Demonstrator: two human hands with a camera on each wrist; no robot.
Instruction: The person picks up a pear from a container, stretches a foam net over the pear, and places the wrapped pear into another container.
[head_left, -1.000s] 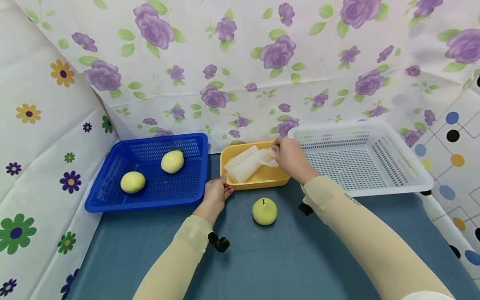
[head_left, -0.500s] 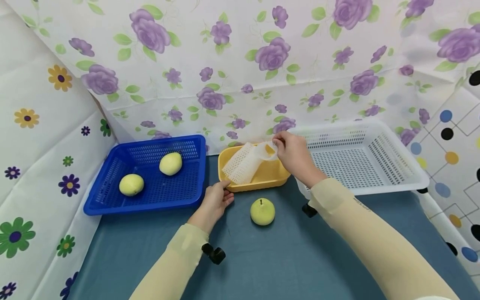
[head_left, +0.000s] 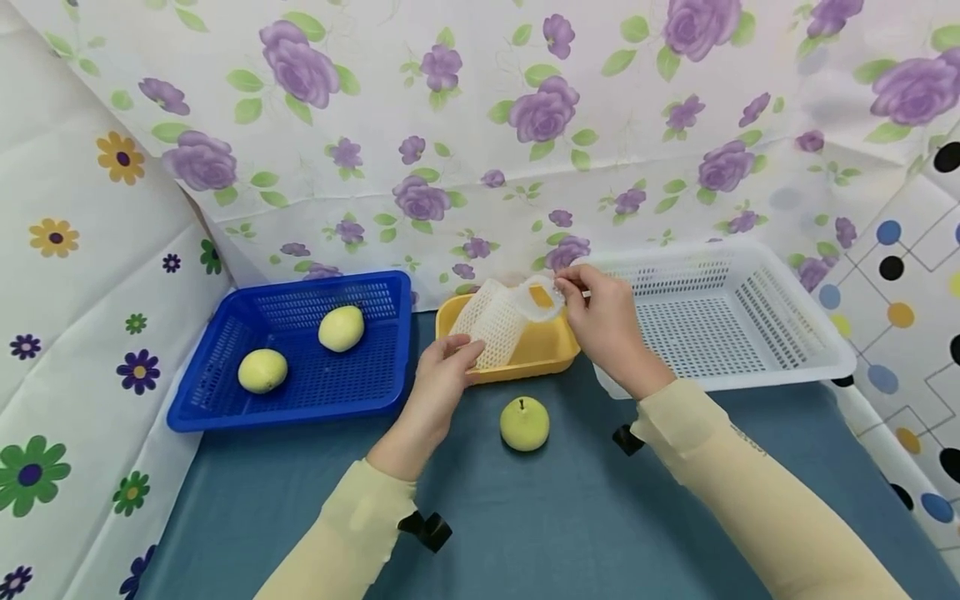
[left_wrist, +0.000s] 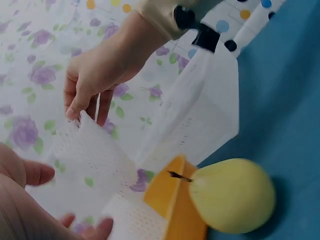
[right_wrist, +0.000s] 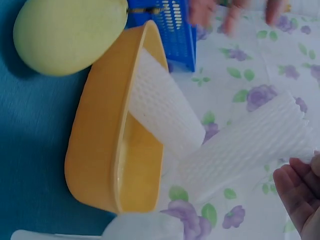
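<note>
My right hand (head_left: 609, 327) pinches the end of a white foam net sleeve (right_wrist: 250, 142), which is raised over the yellow basket (head_left: 555, 360). A second foam net sleeve (right_wrist: 165, 102) leans inside that basket, sticking out past its rim. At the basket's front left corner is my left hand (head_left: 435, 390), overlapping the lower end of the netting in the head view. The left wrist view shows its thumb and fingers spread apart with nothing between them. A yellow-green pear (head_left: 524, 423), stem up, stands on the table just in front of the basket.
On the left, a blue basket (head_left: 397, 350) holds two pale yellow fruits (head_left: 262, 370). A white perforated basket (head_left: 810, 371) stands at the right, close beside the yellow one. Behind them hangs a flowered cloth (head_left: 360, 192). Blue cloth (head_left: 540, 517) covers the table.
My right hand has lifted the foam net sleeve slightly and drawn it to the right. My left hand has left the basket's front rim and risen to the netting.
</note>
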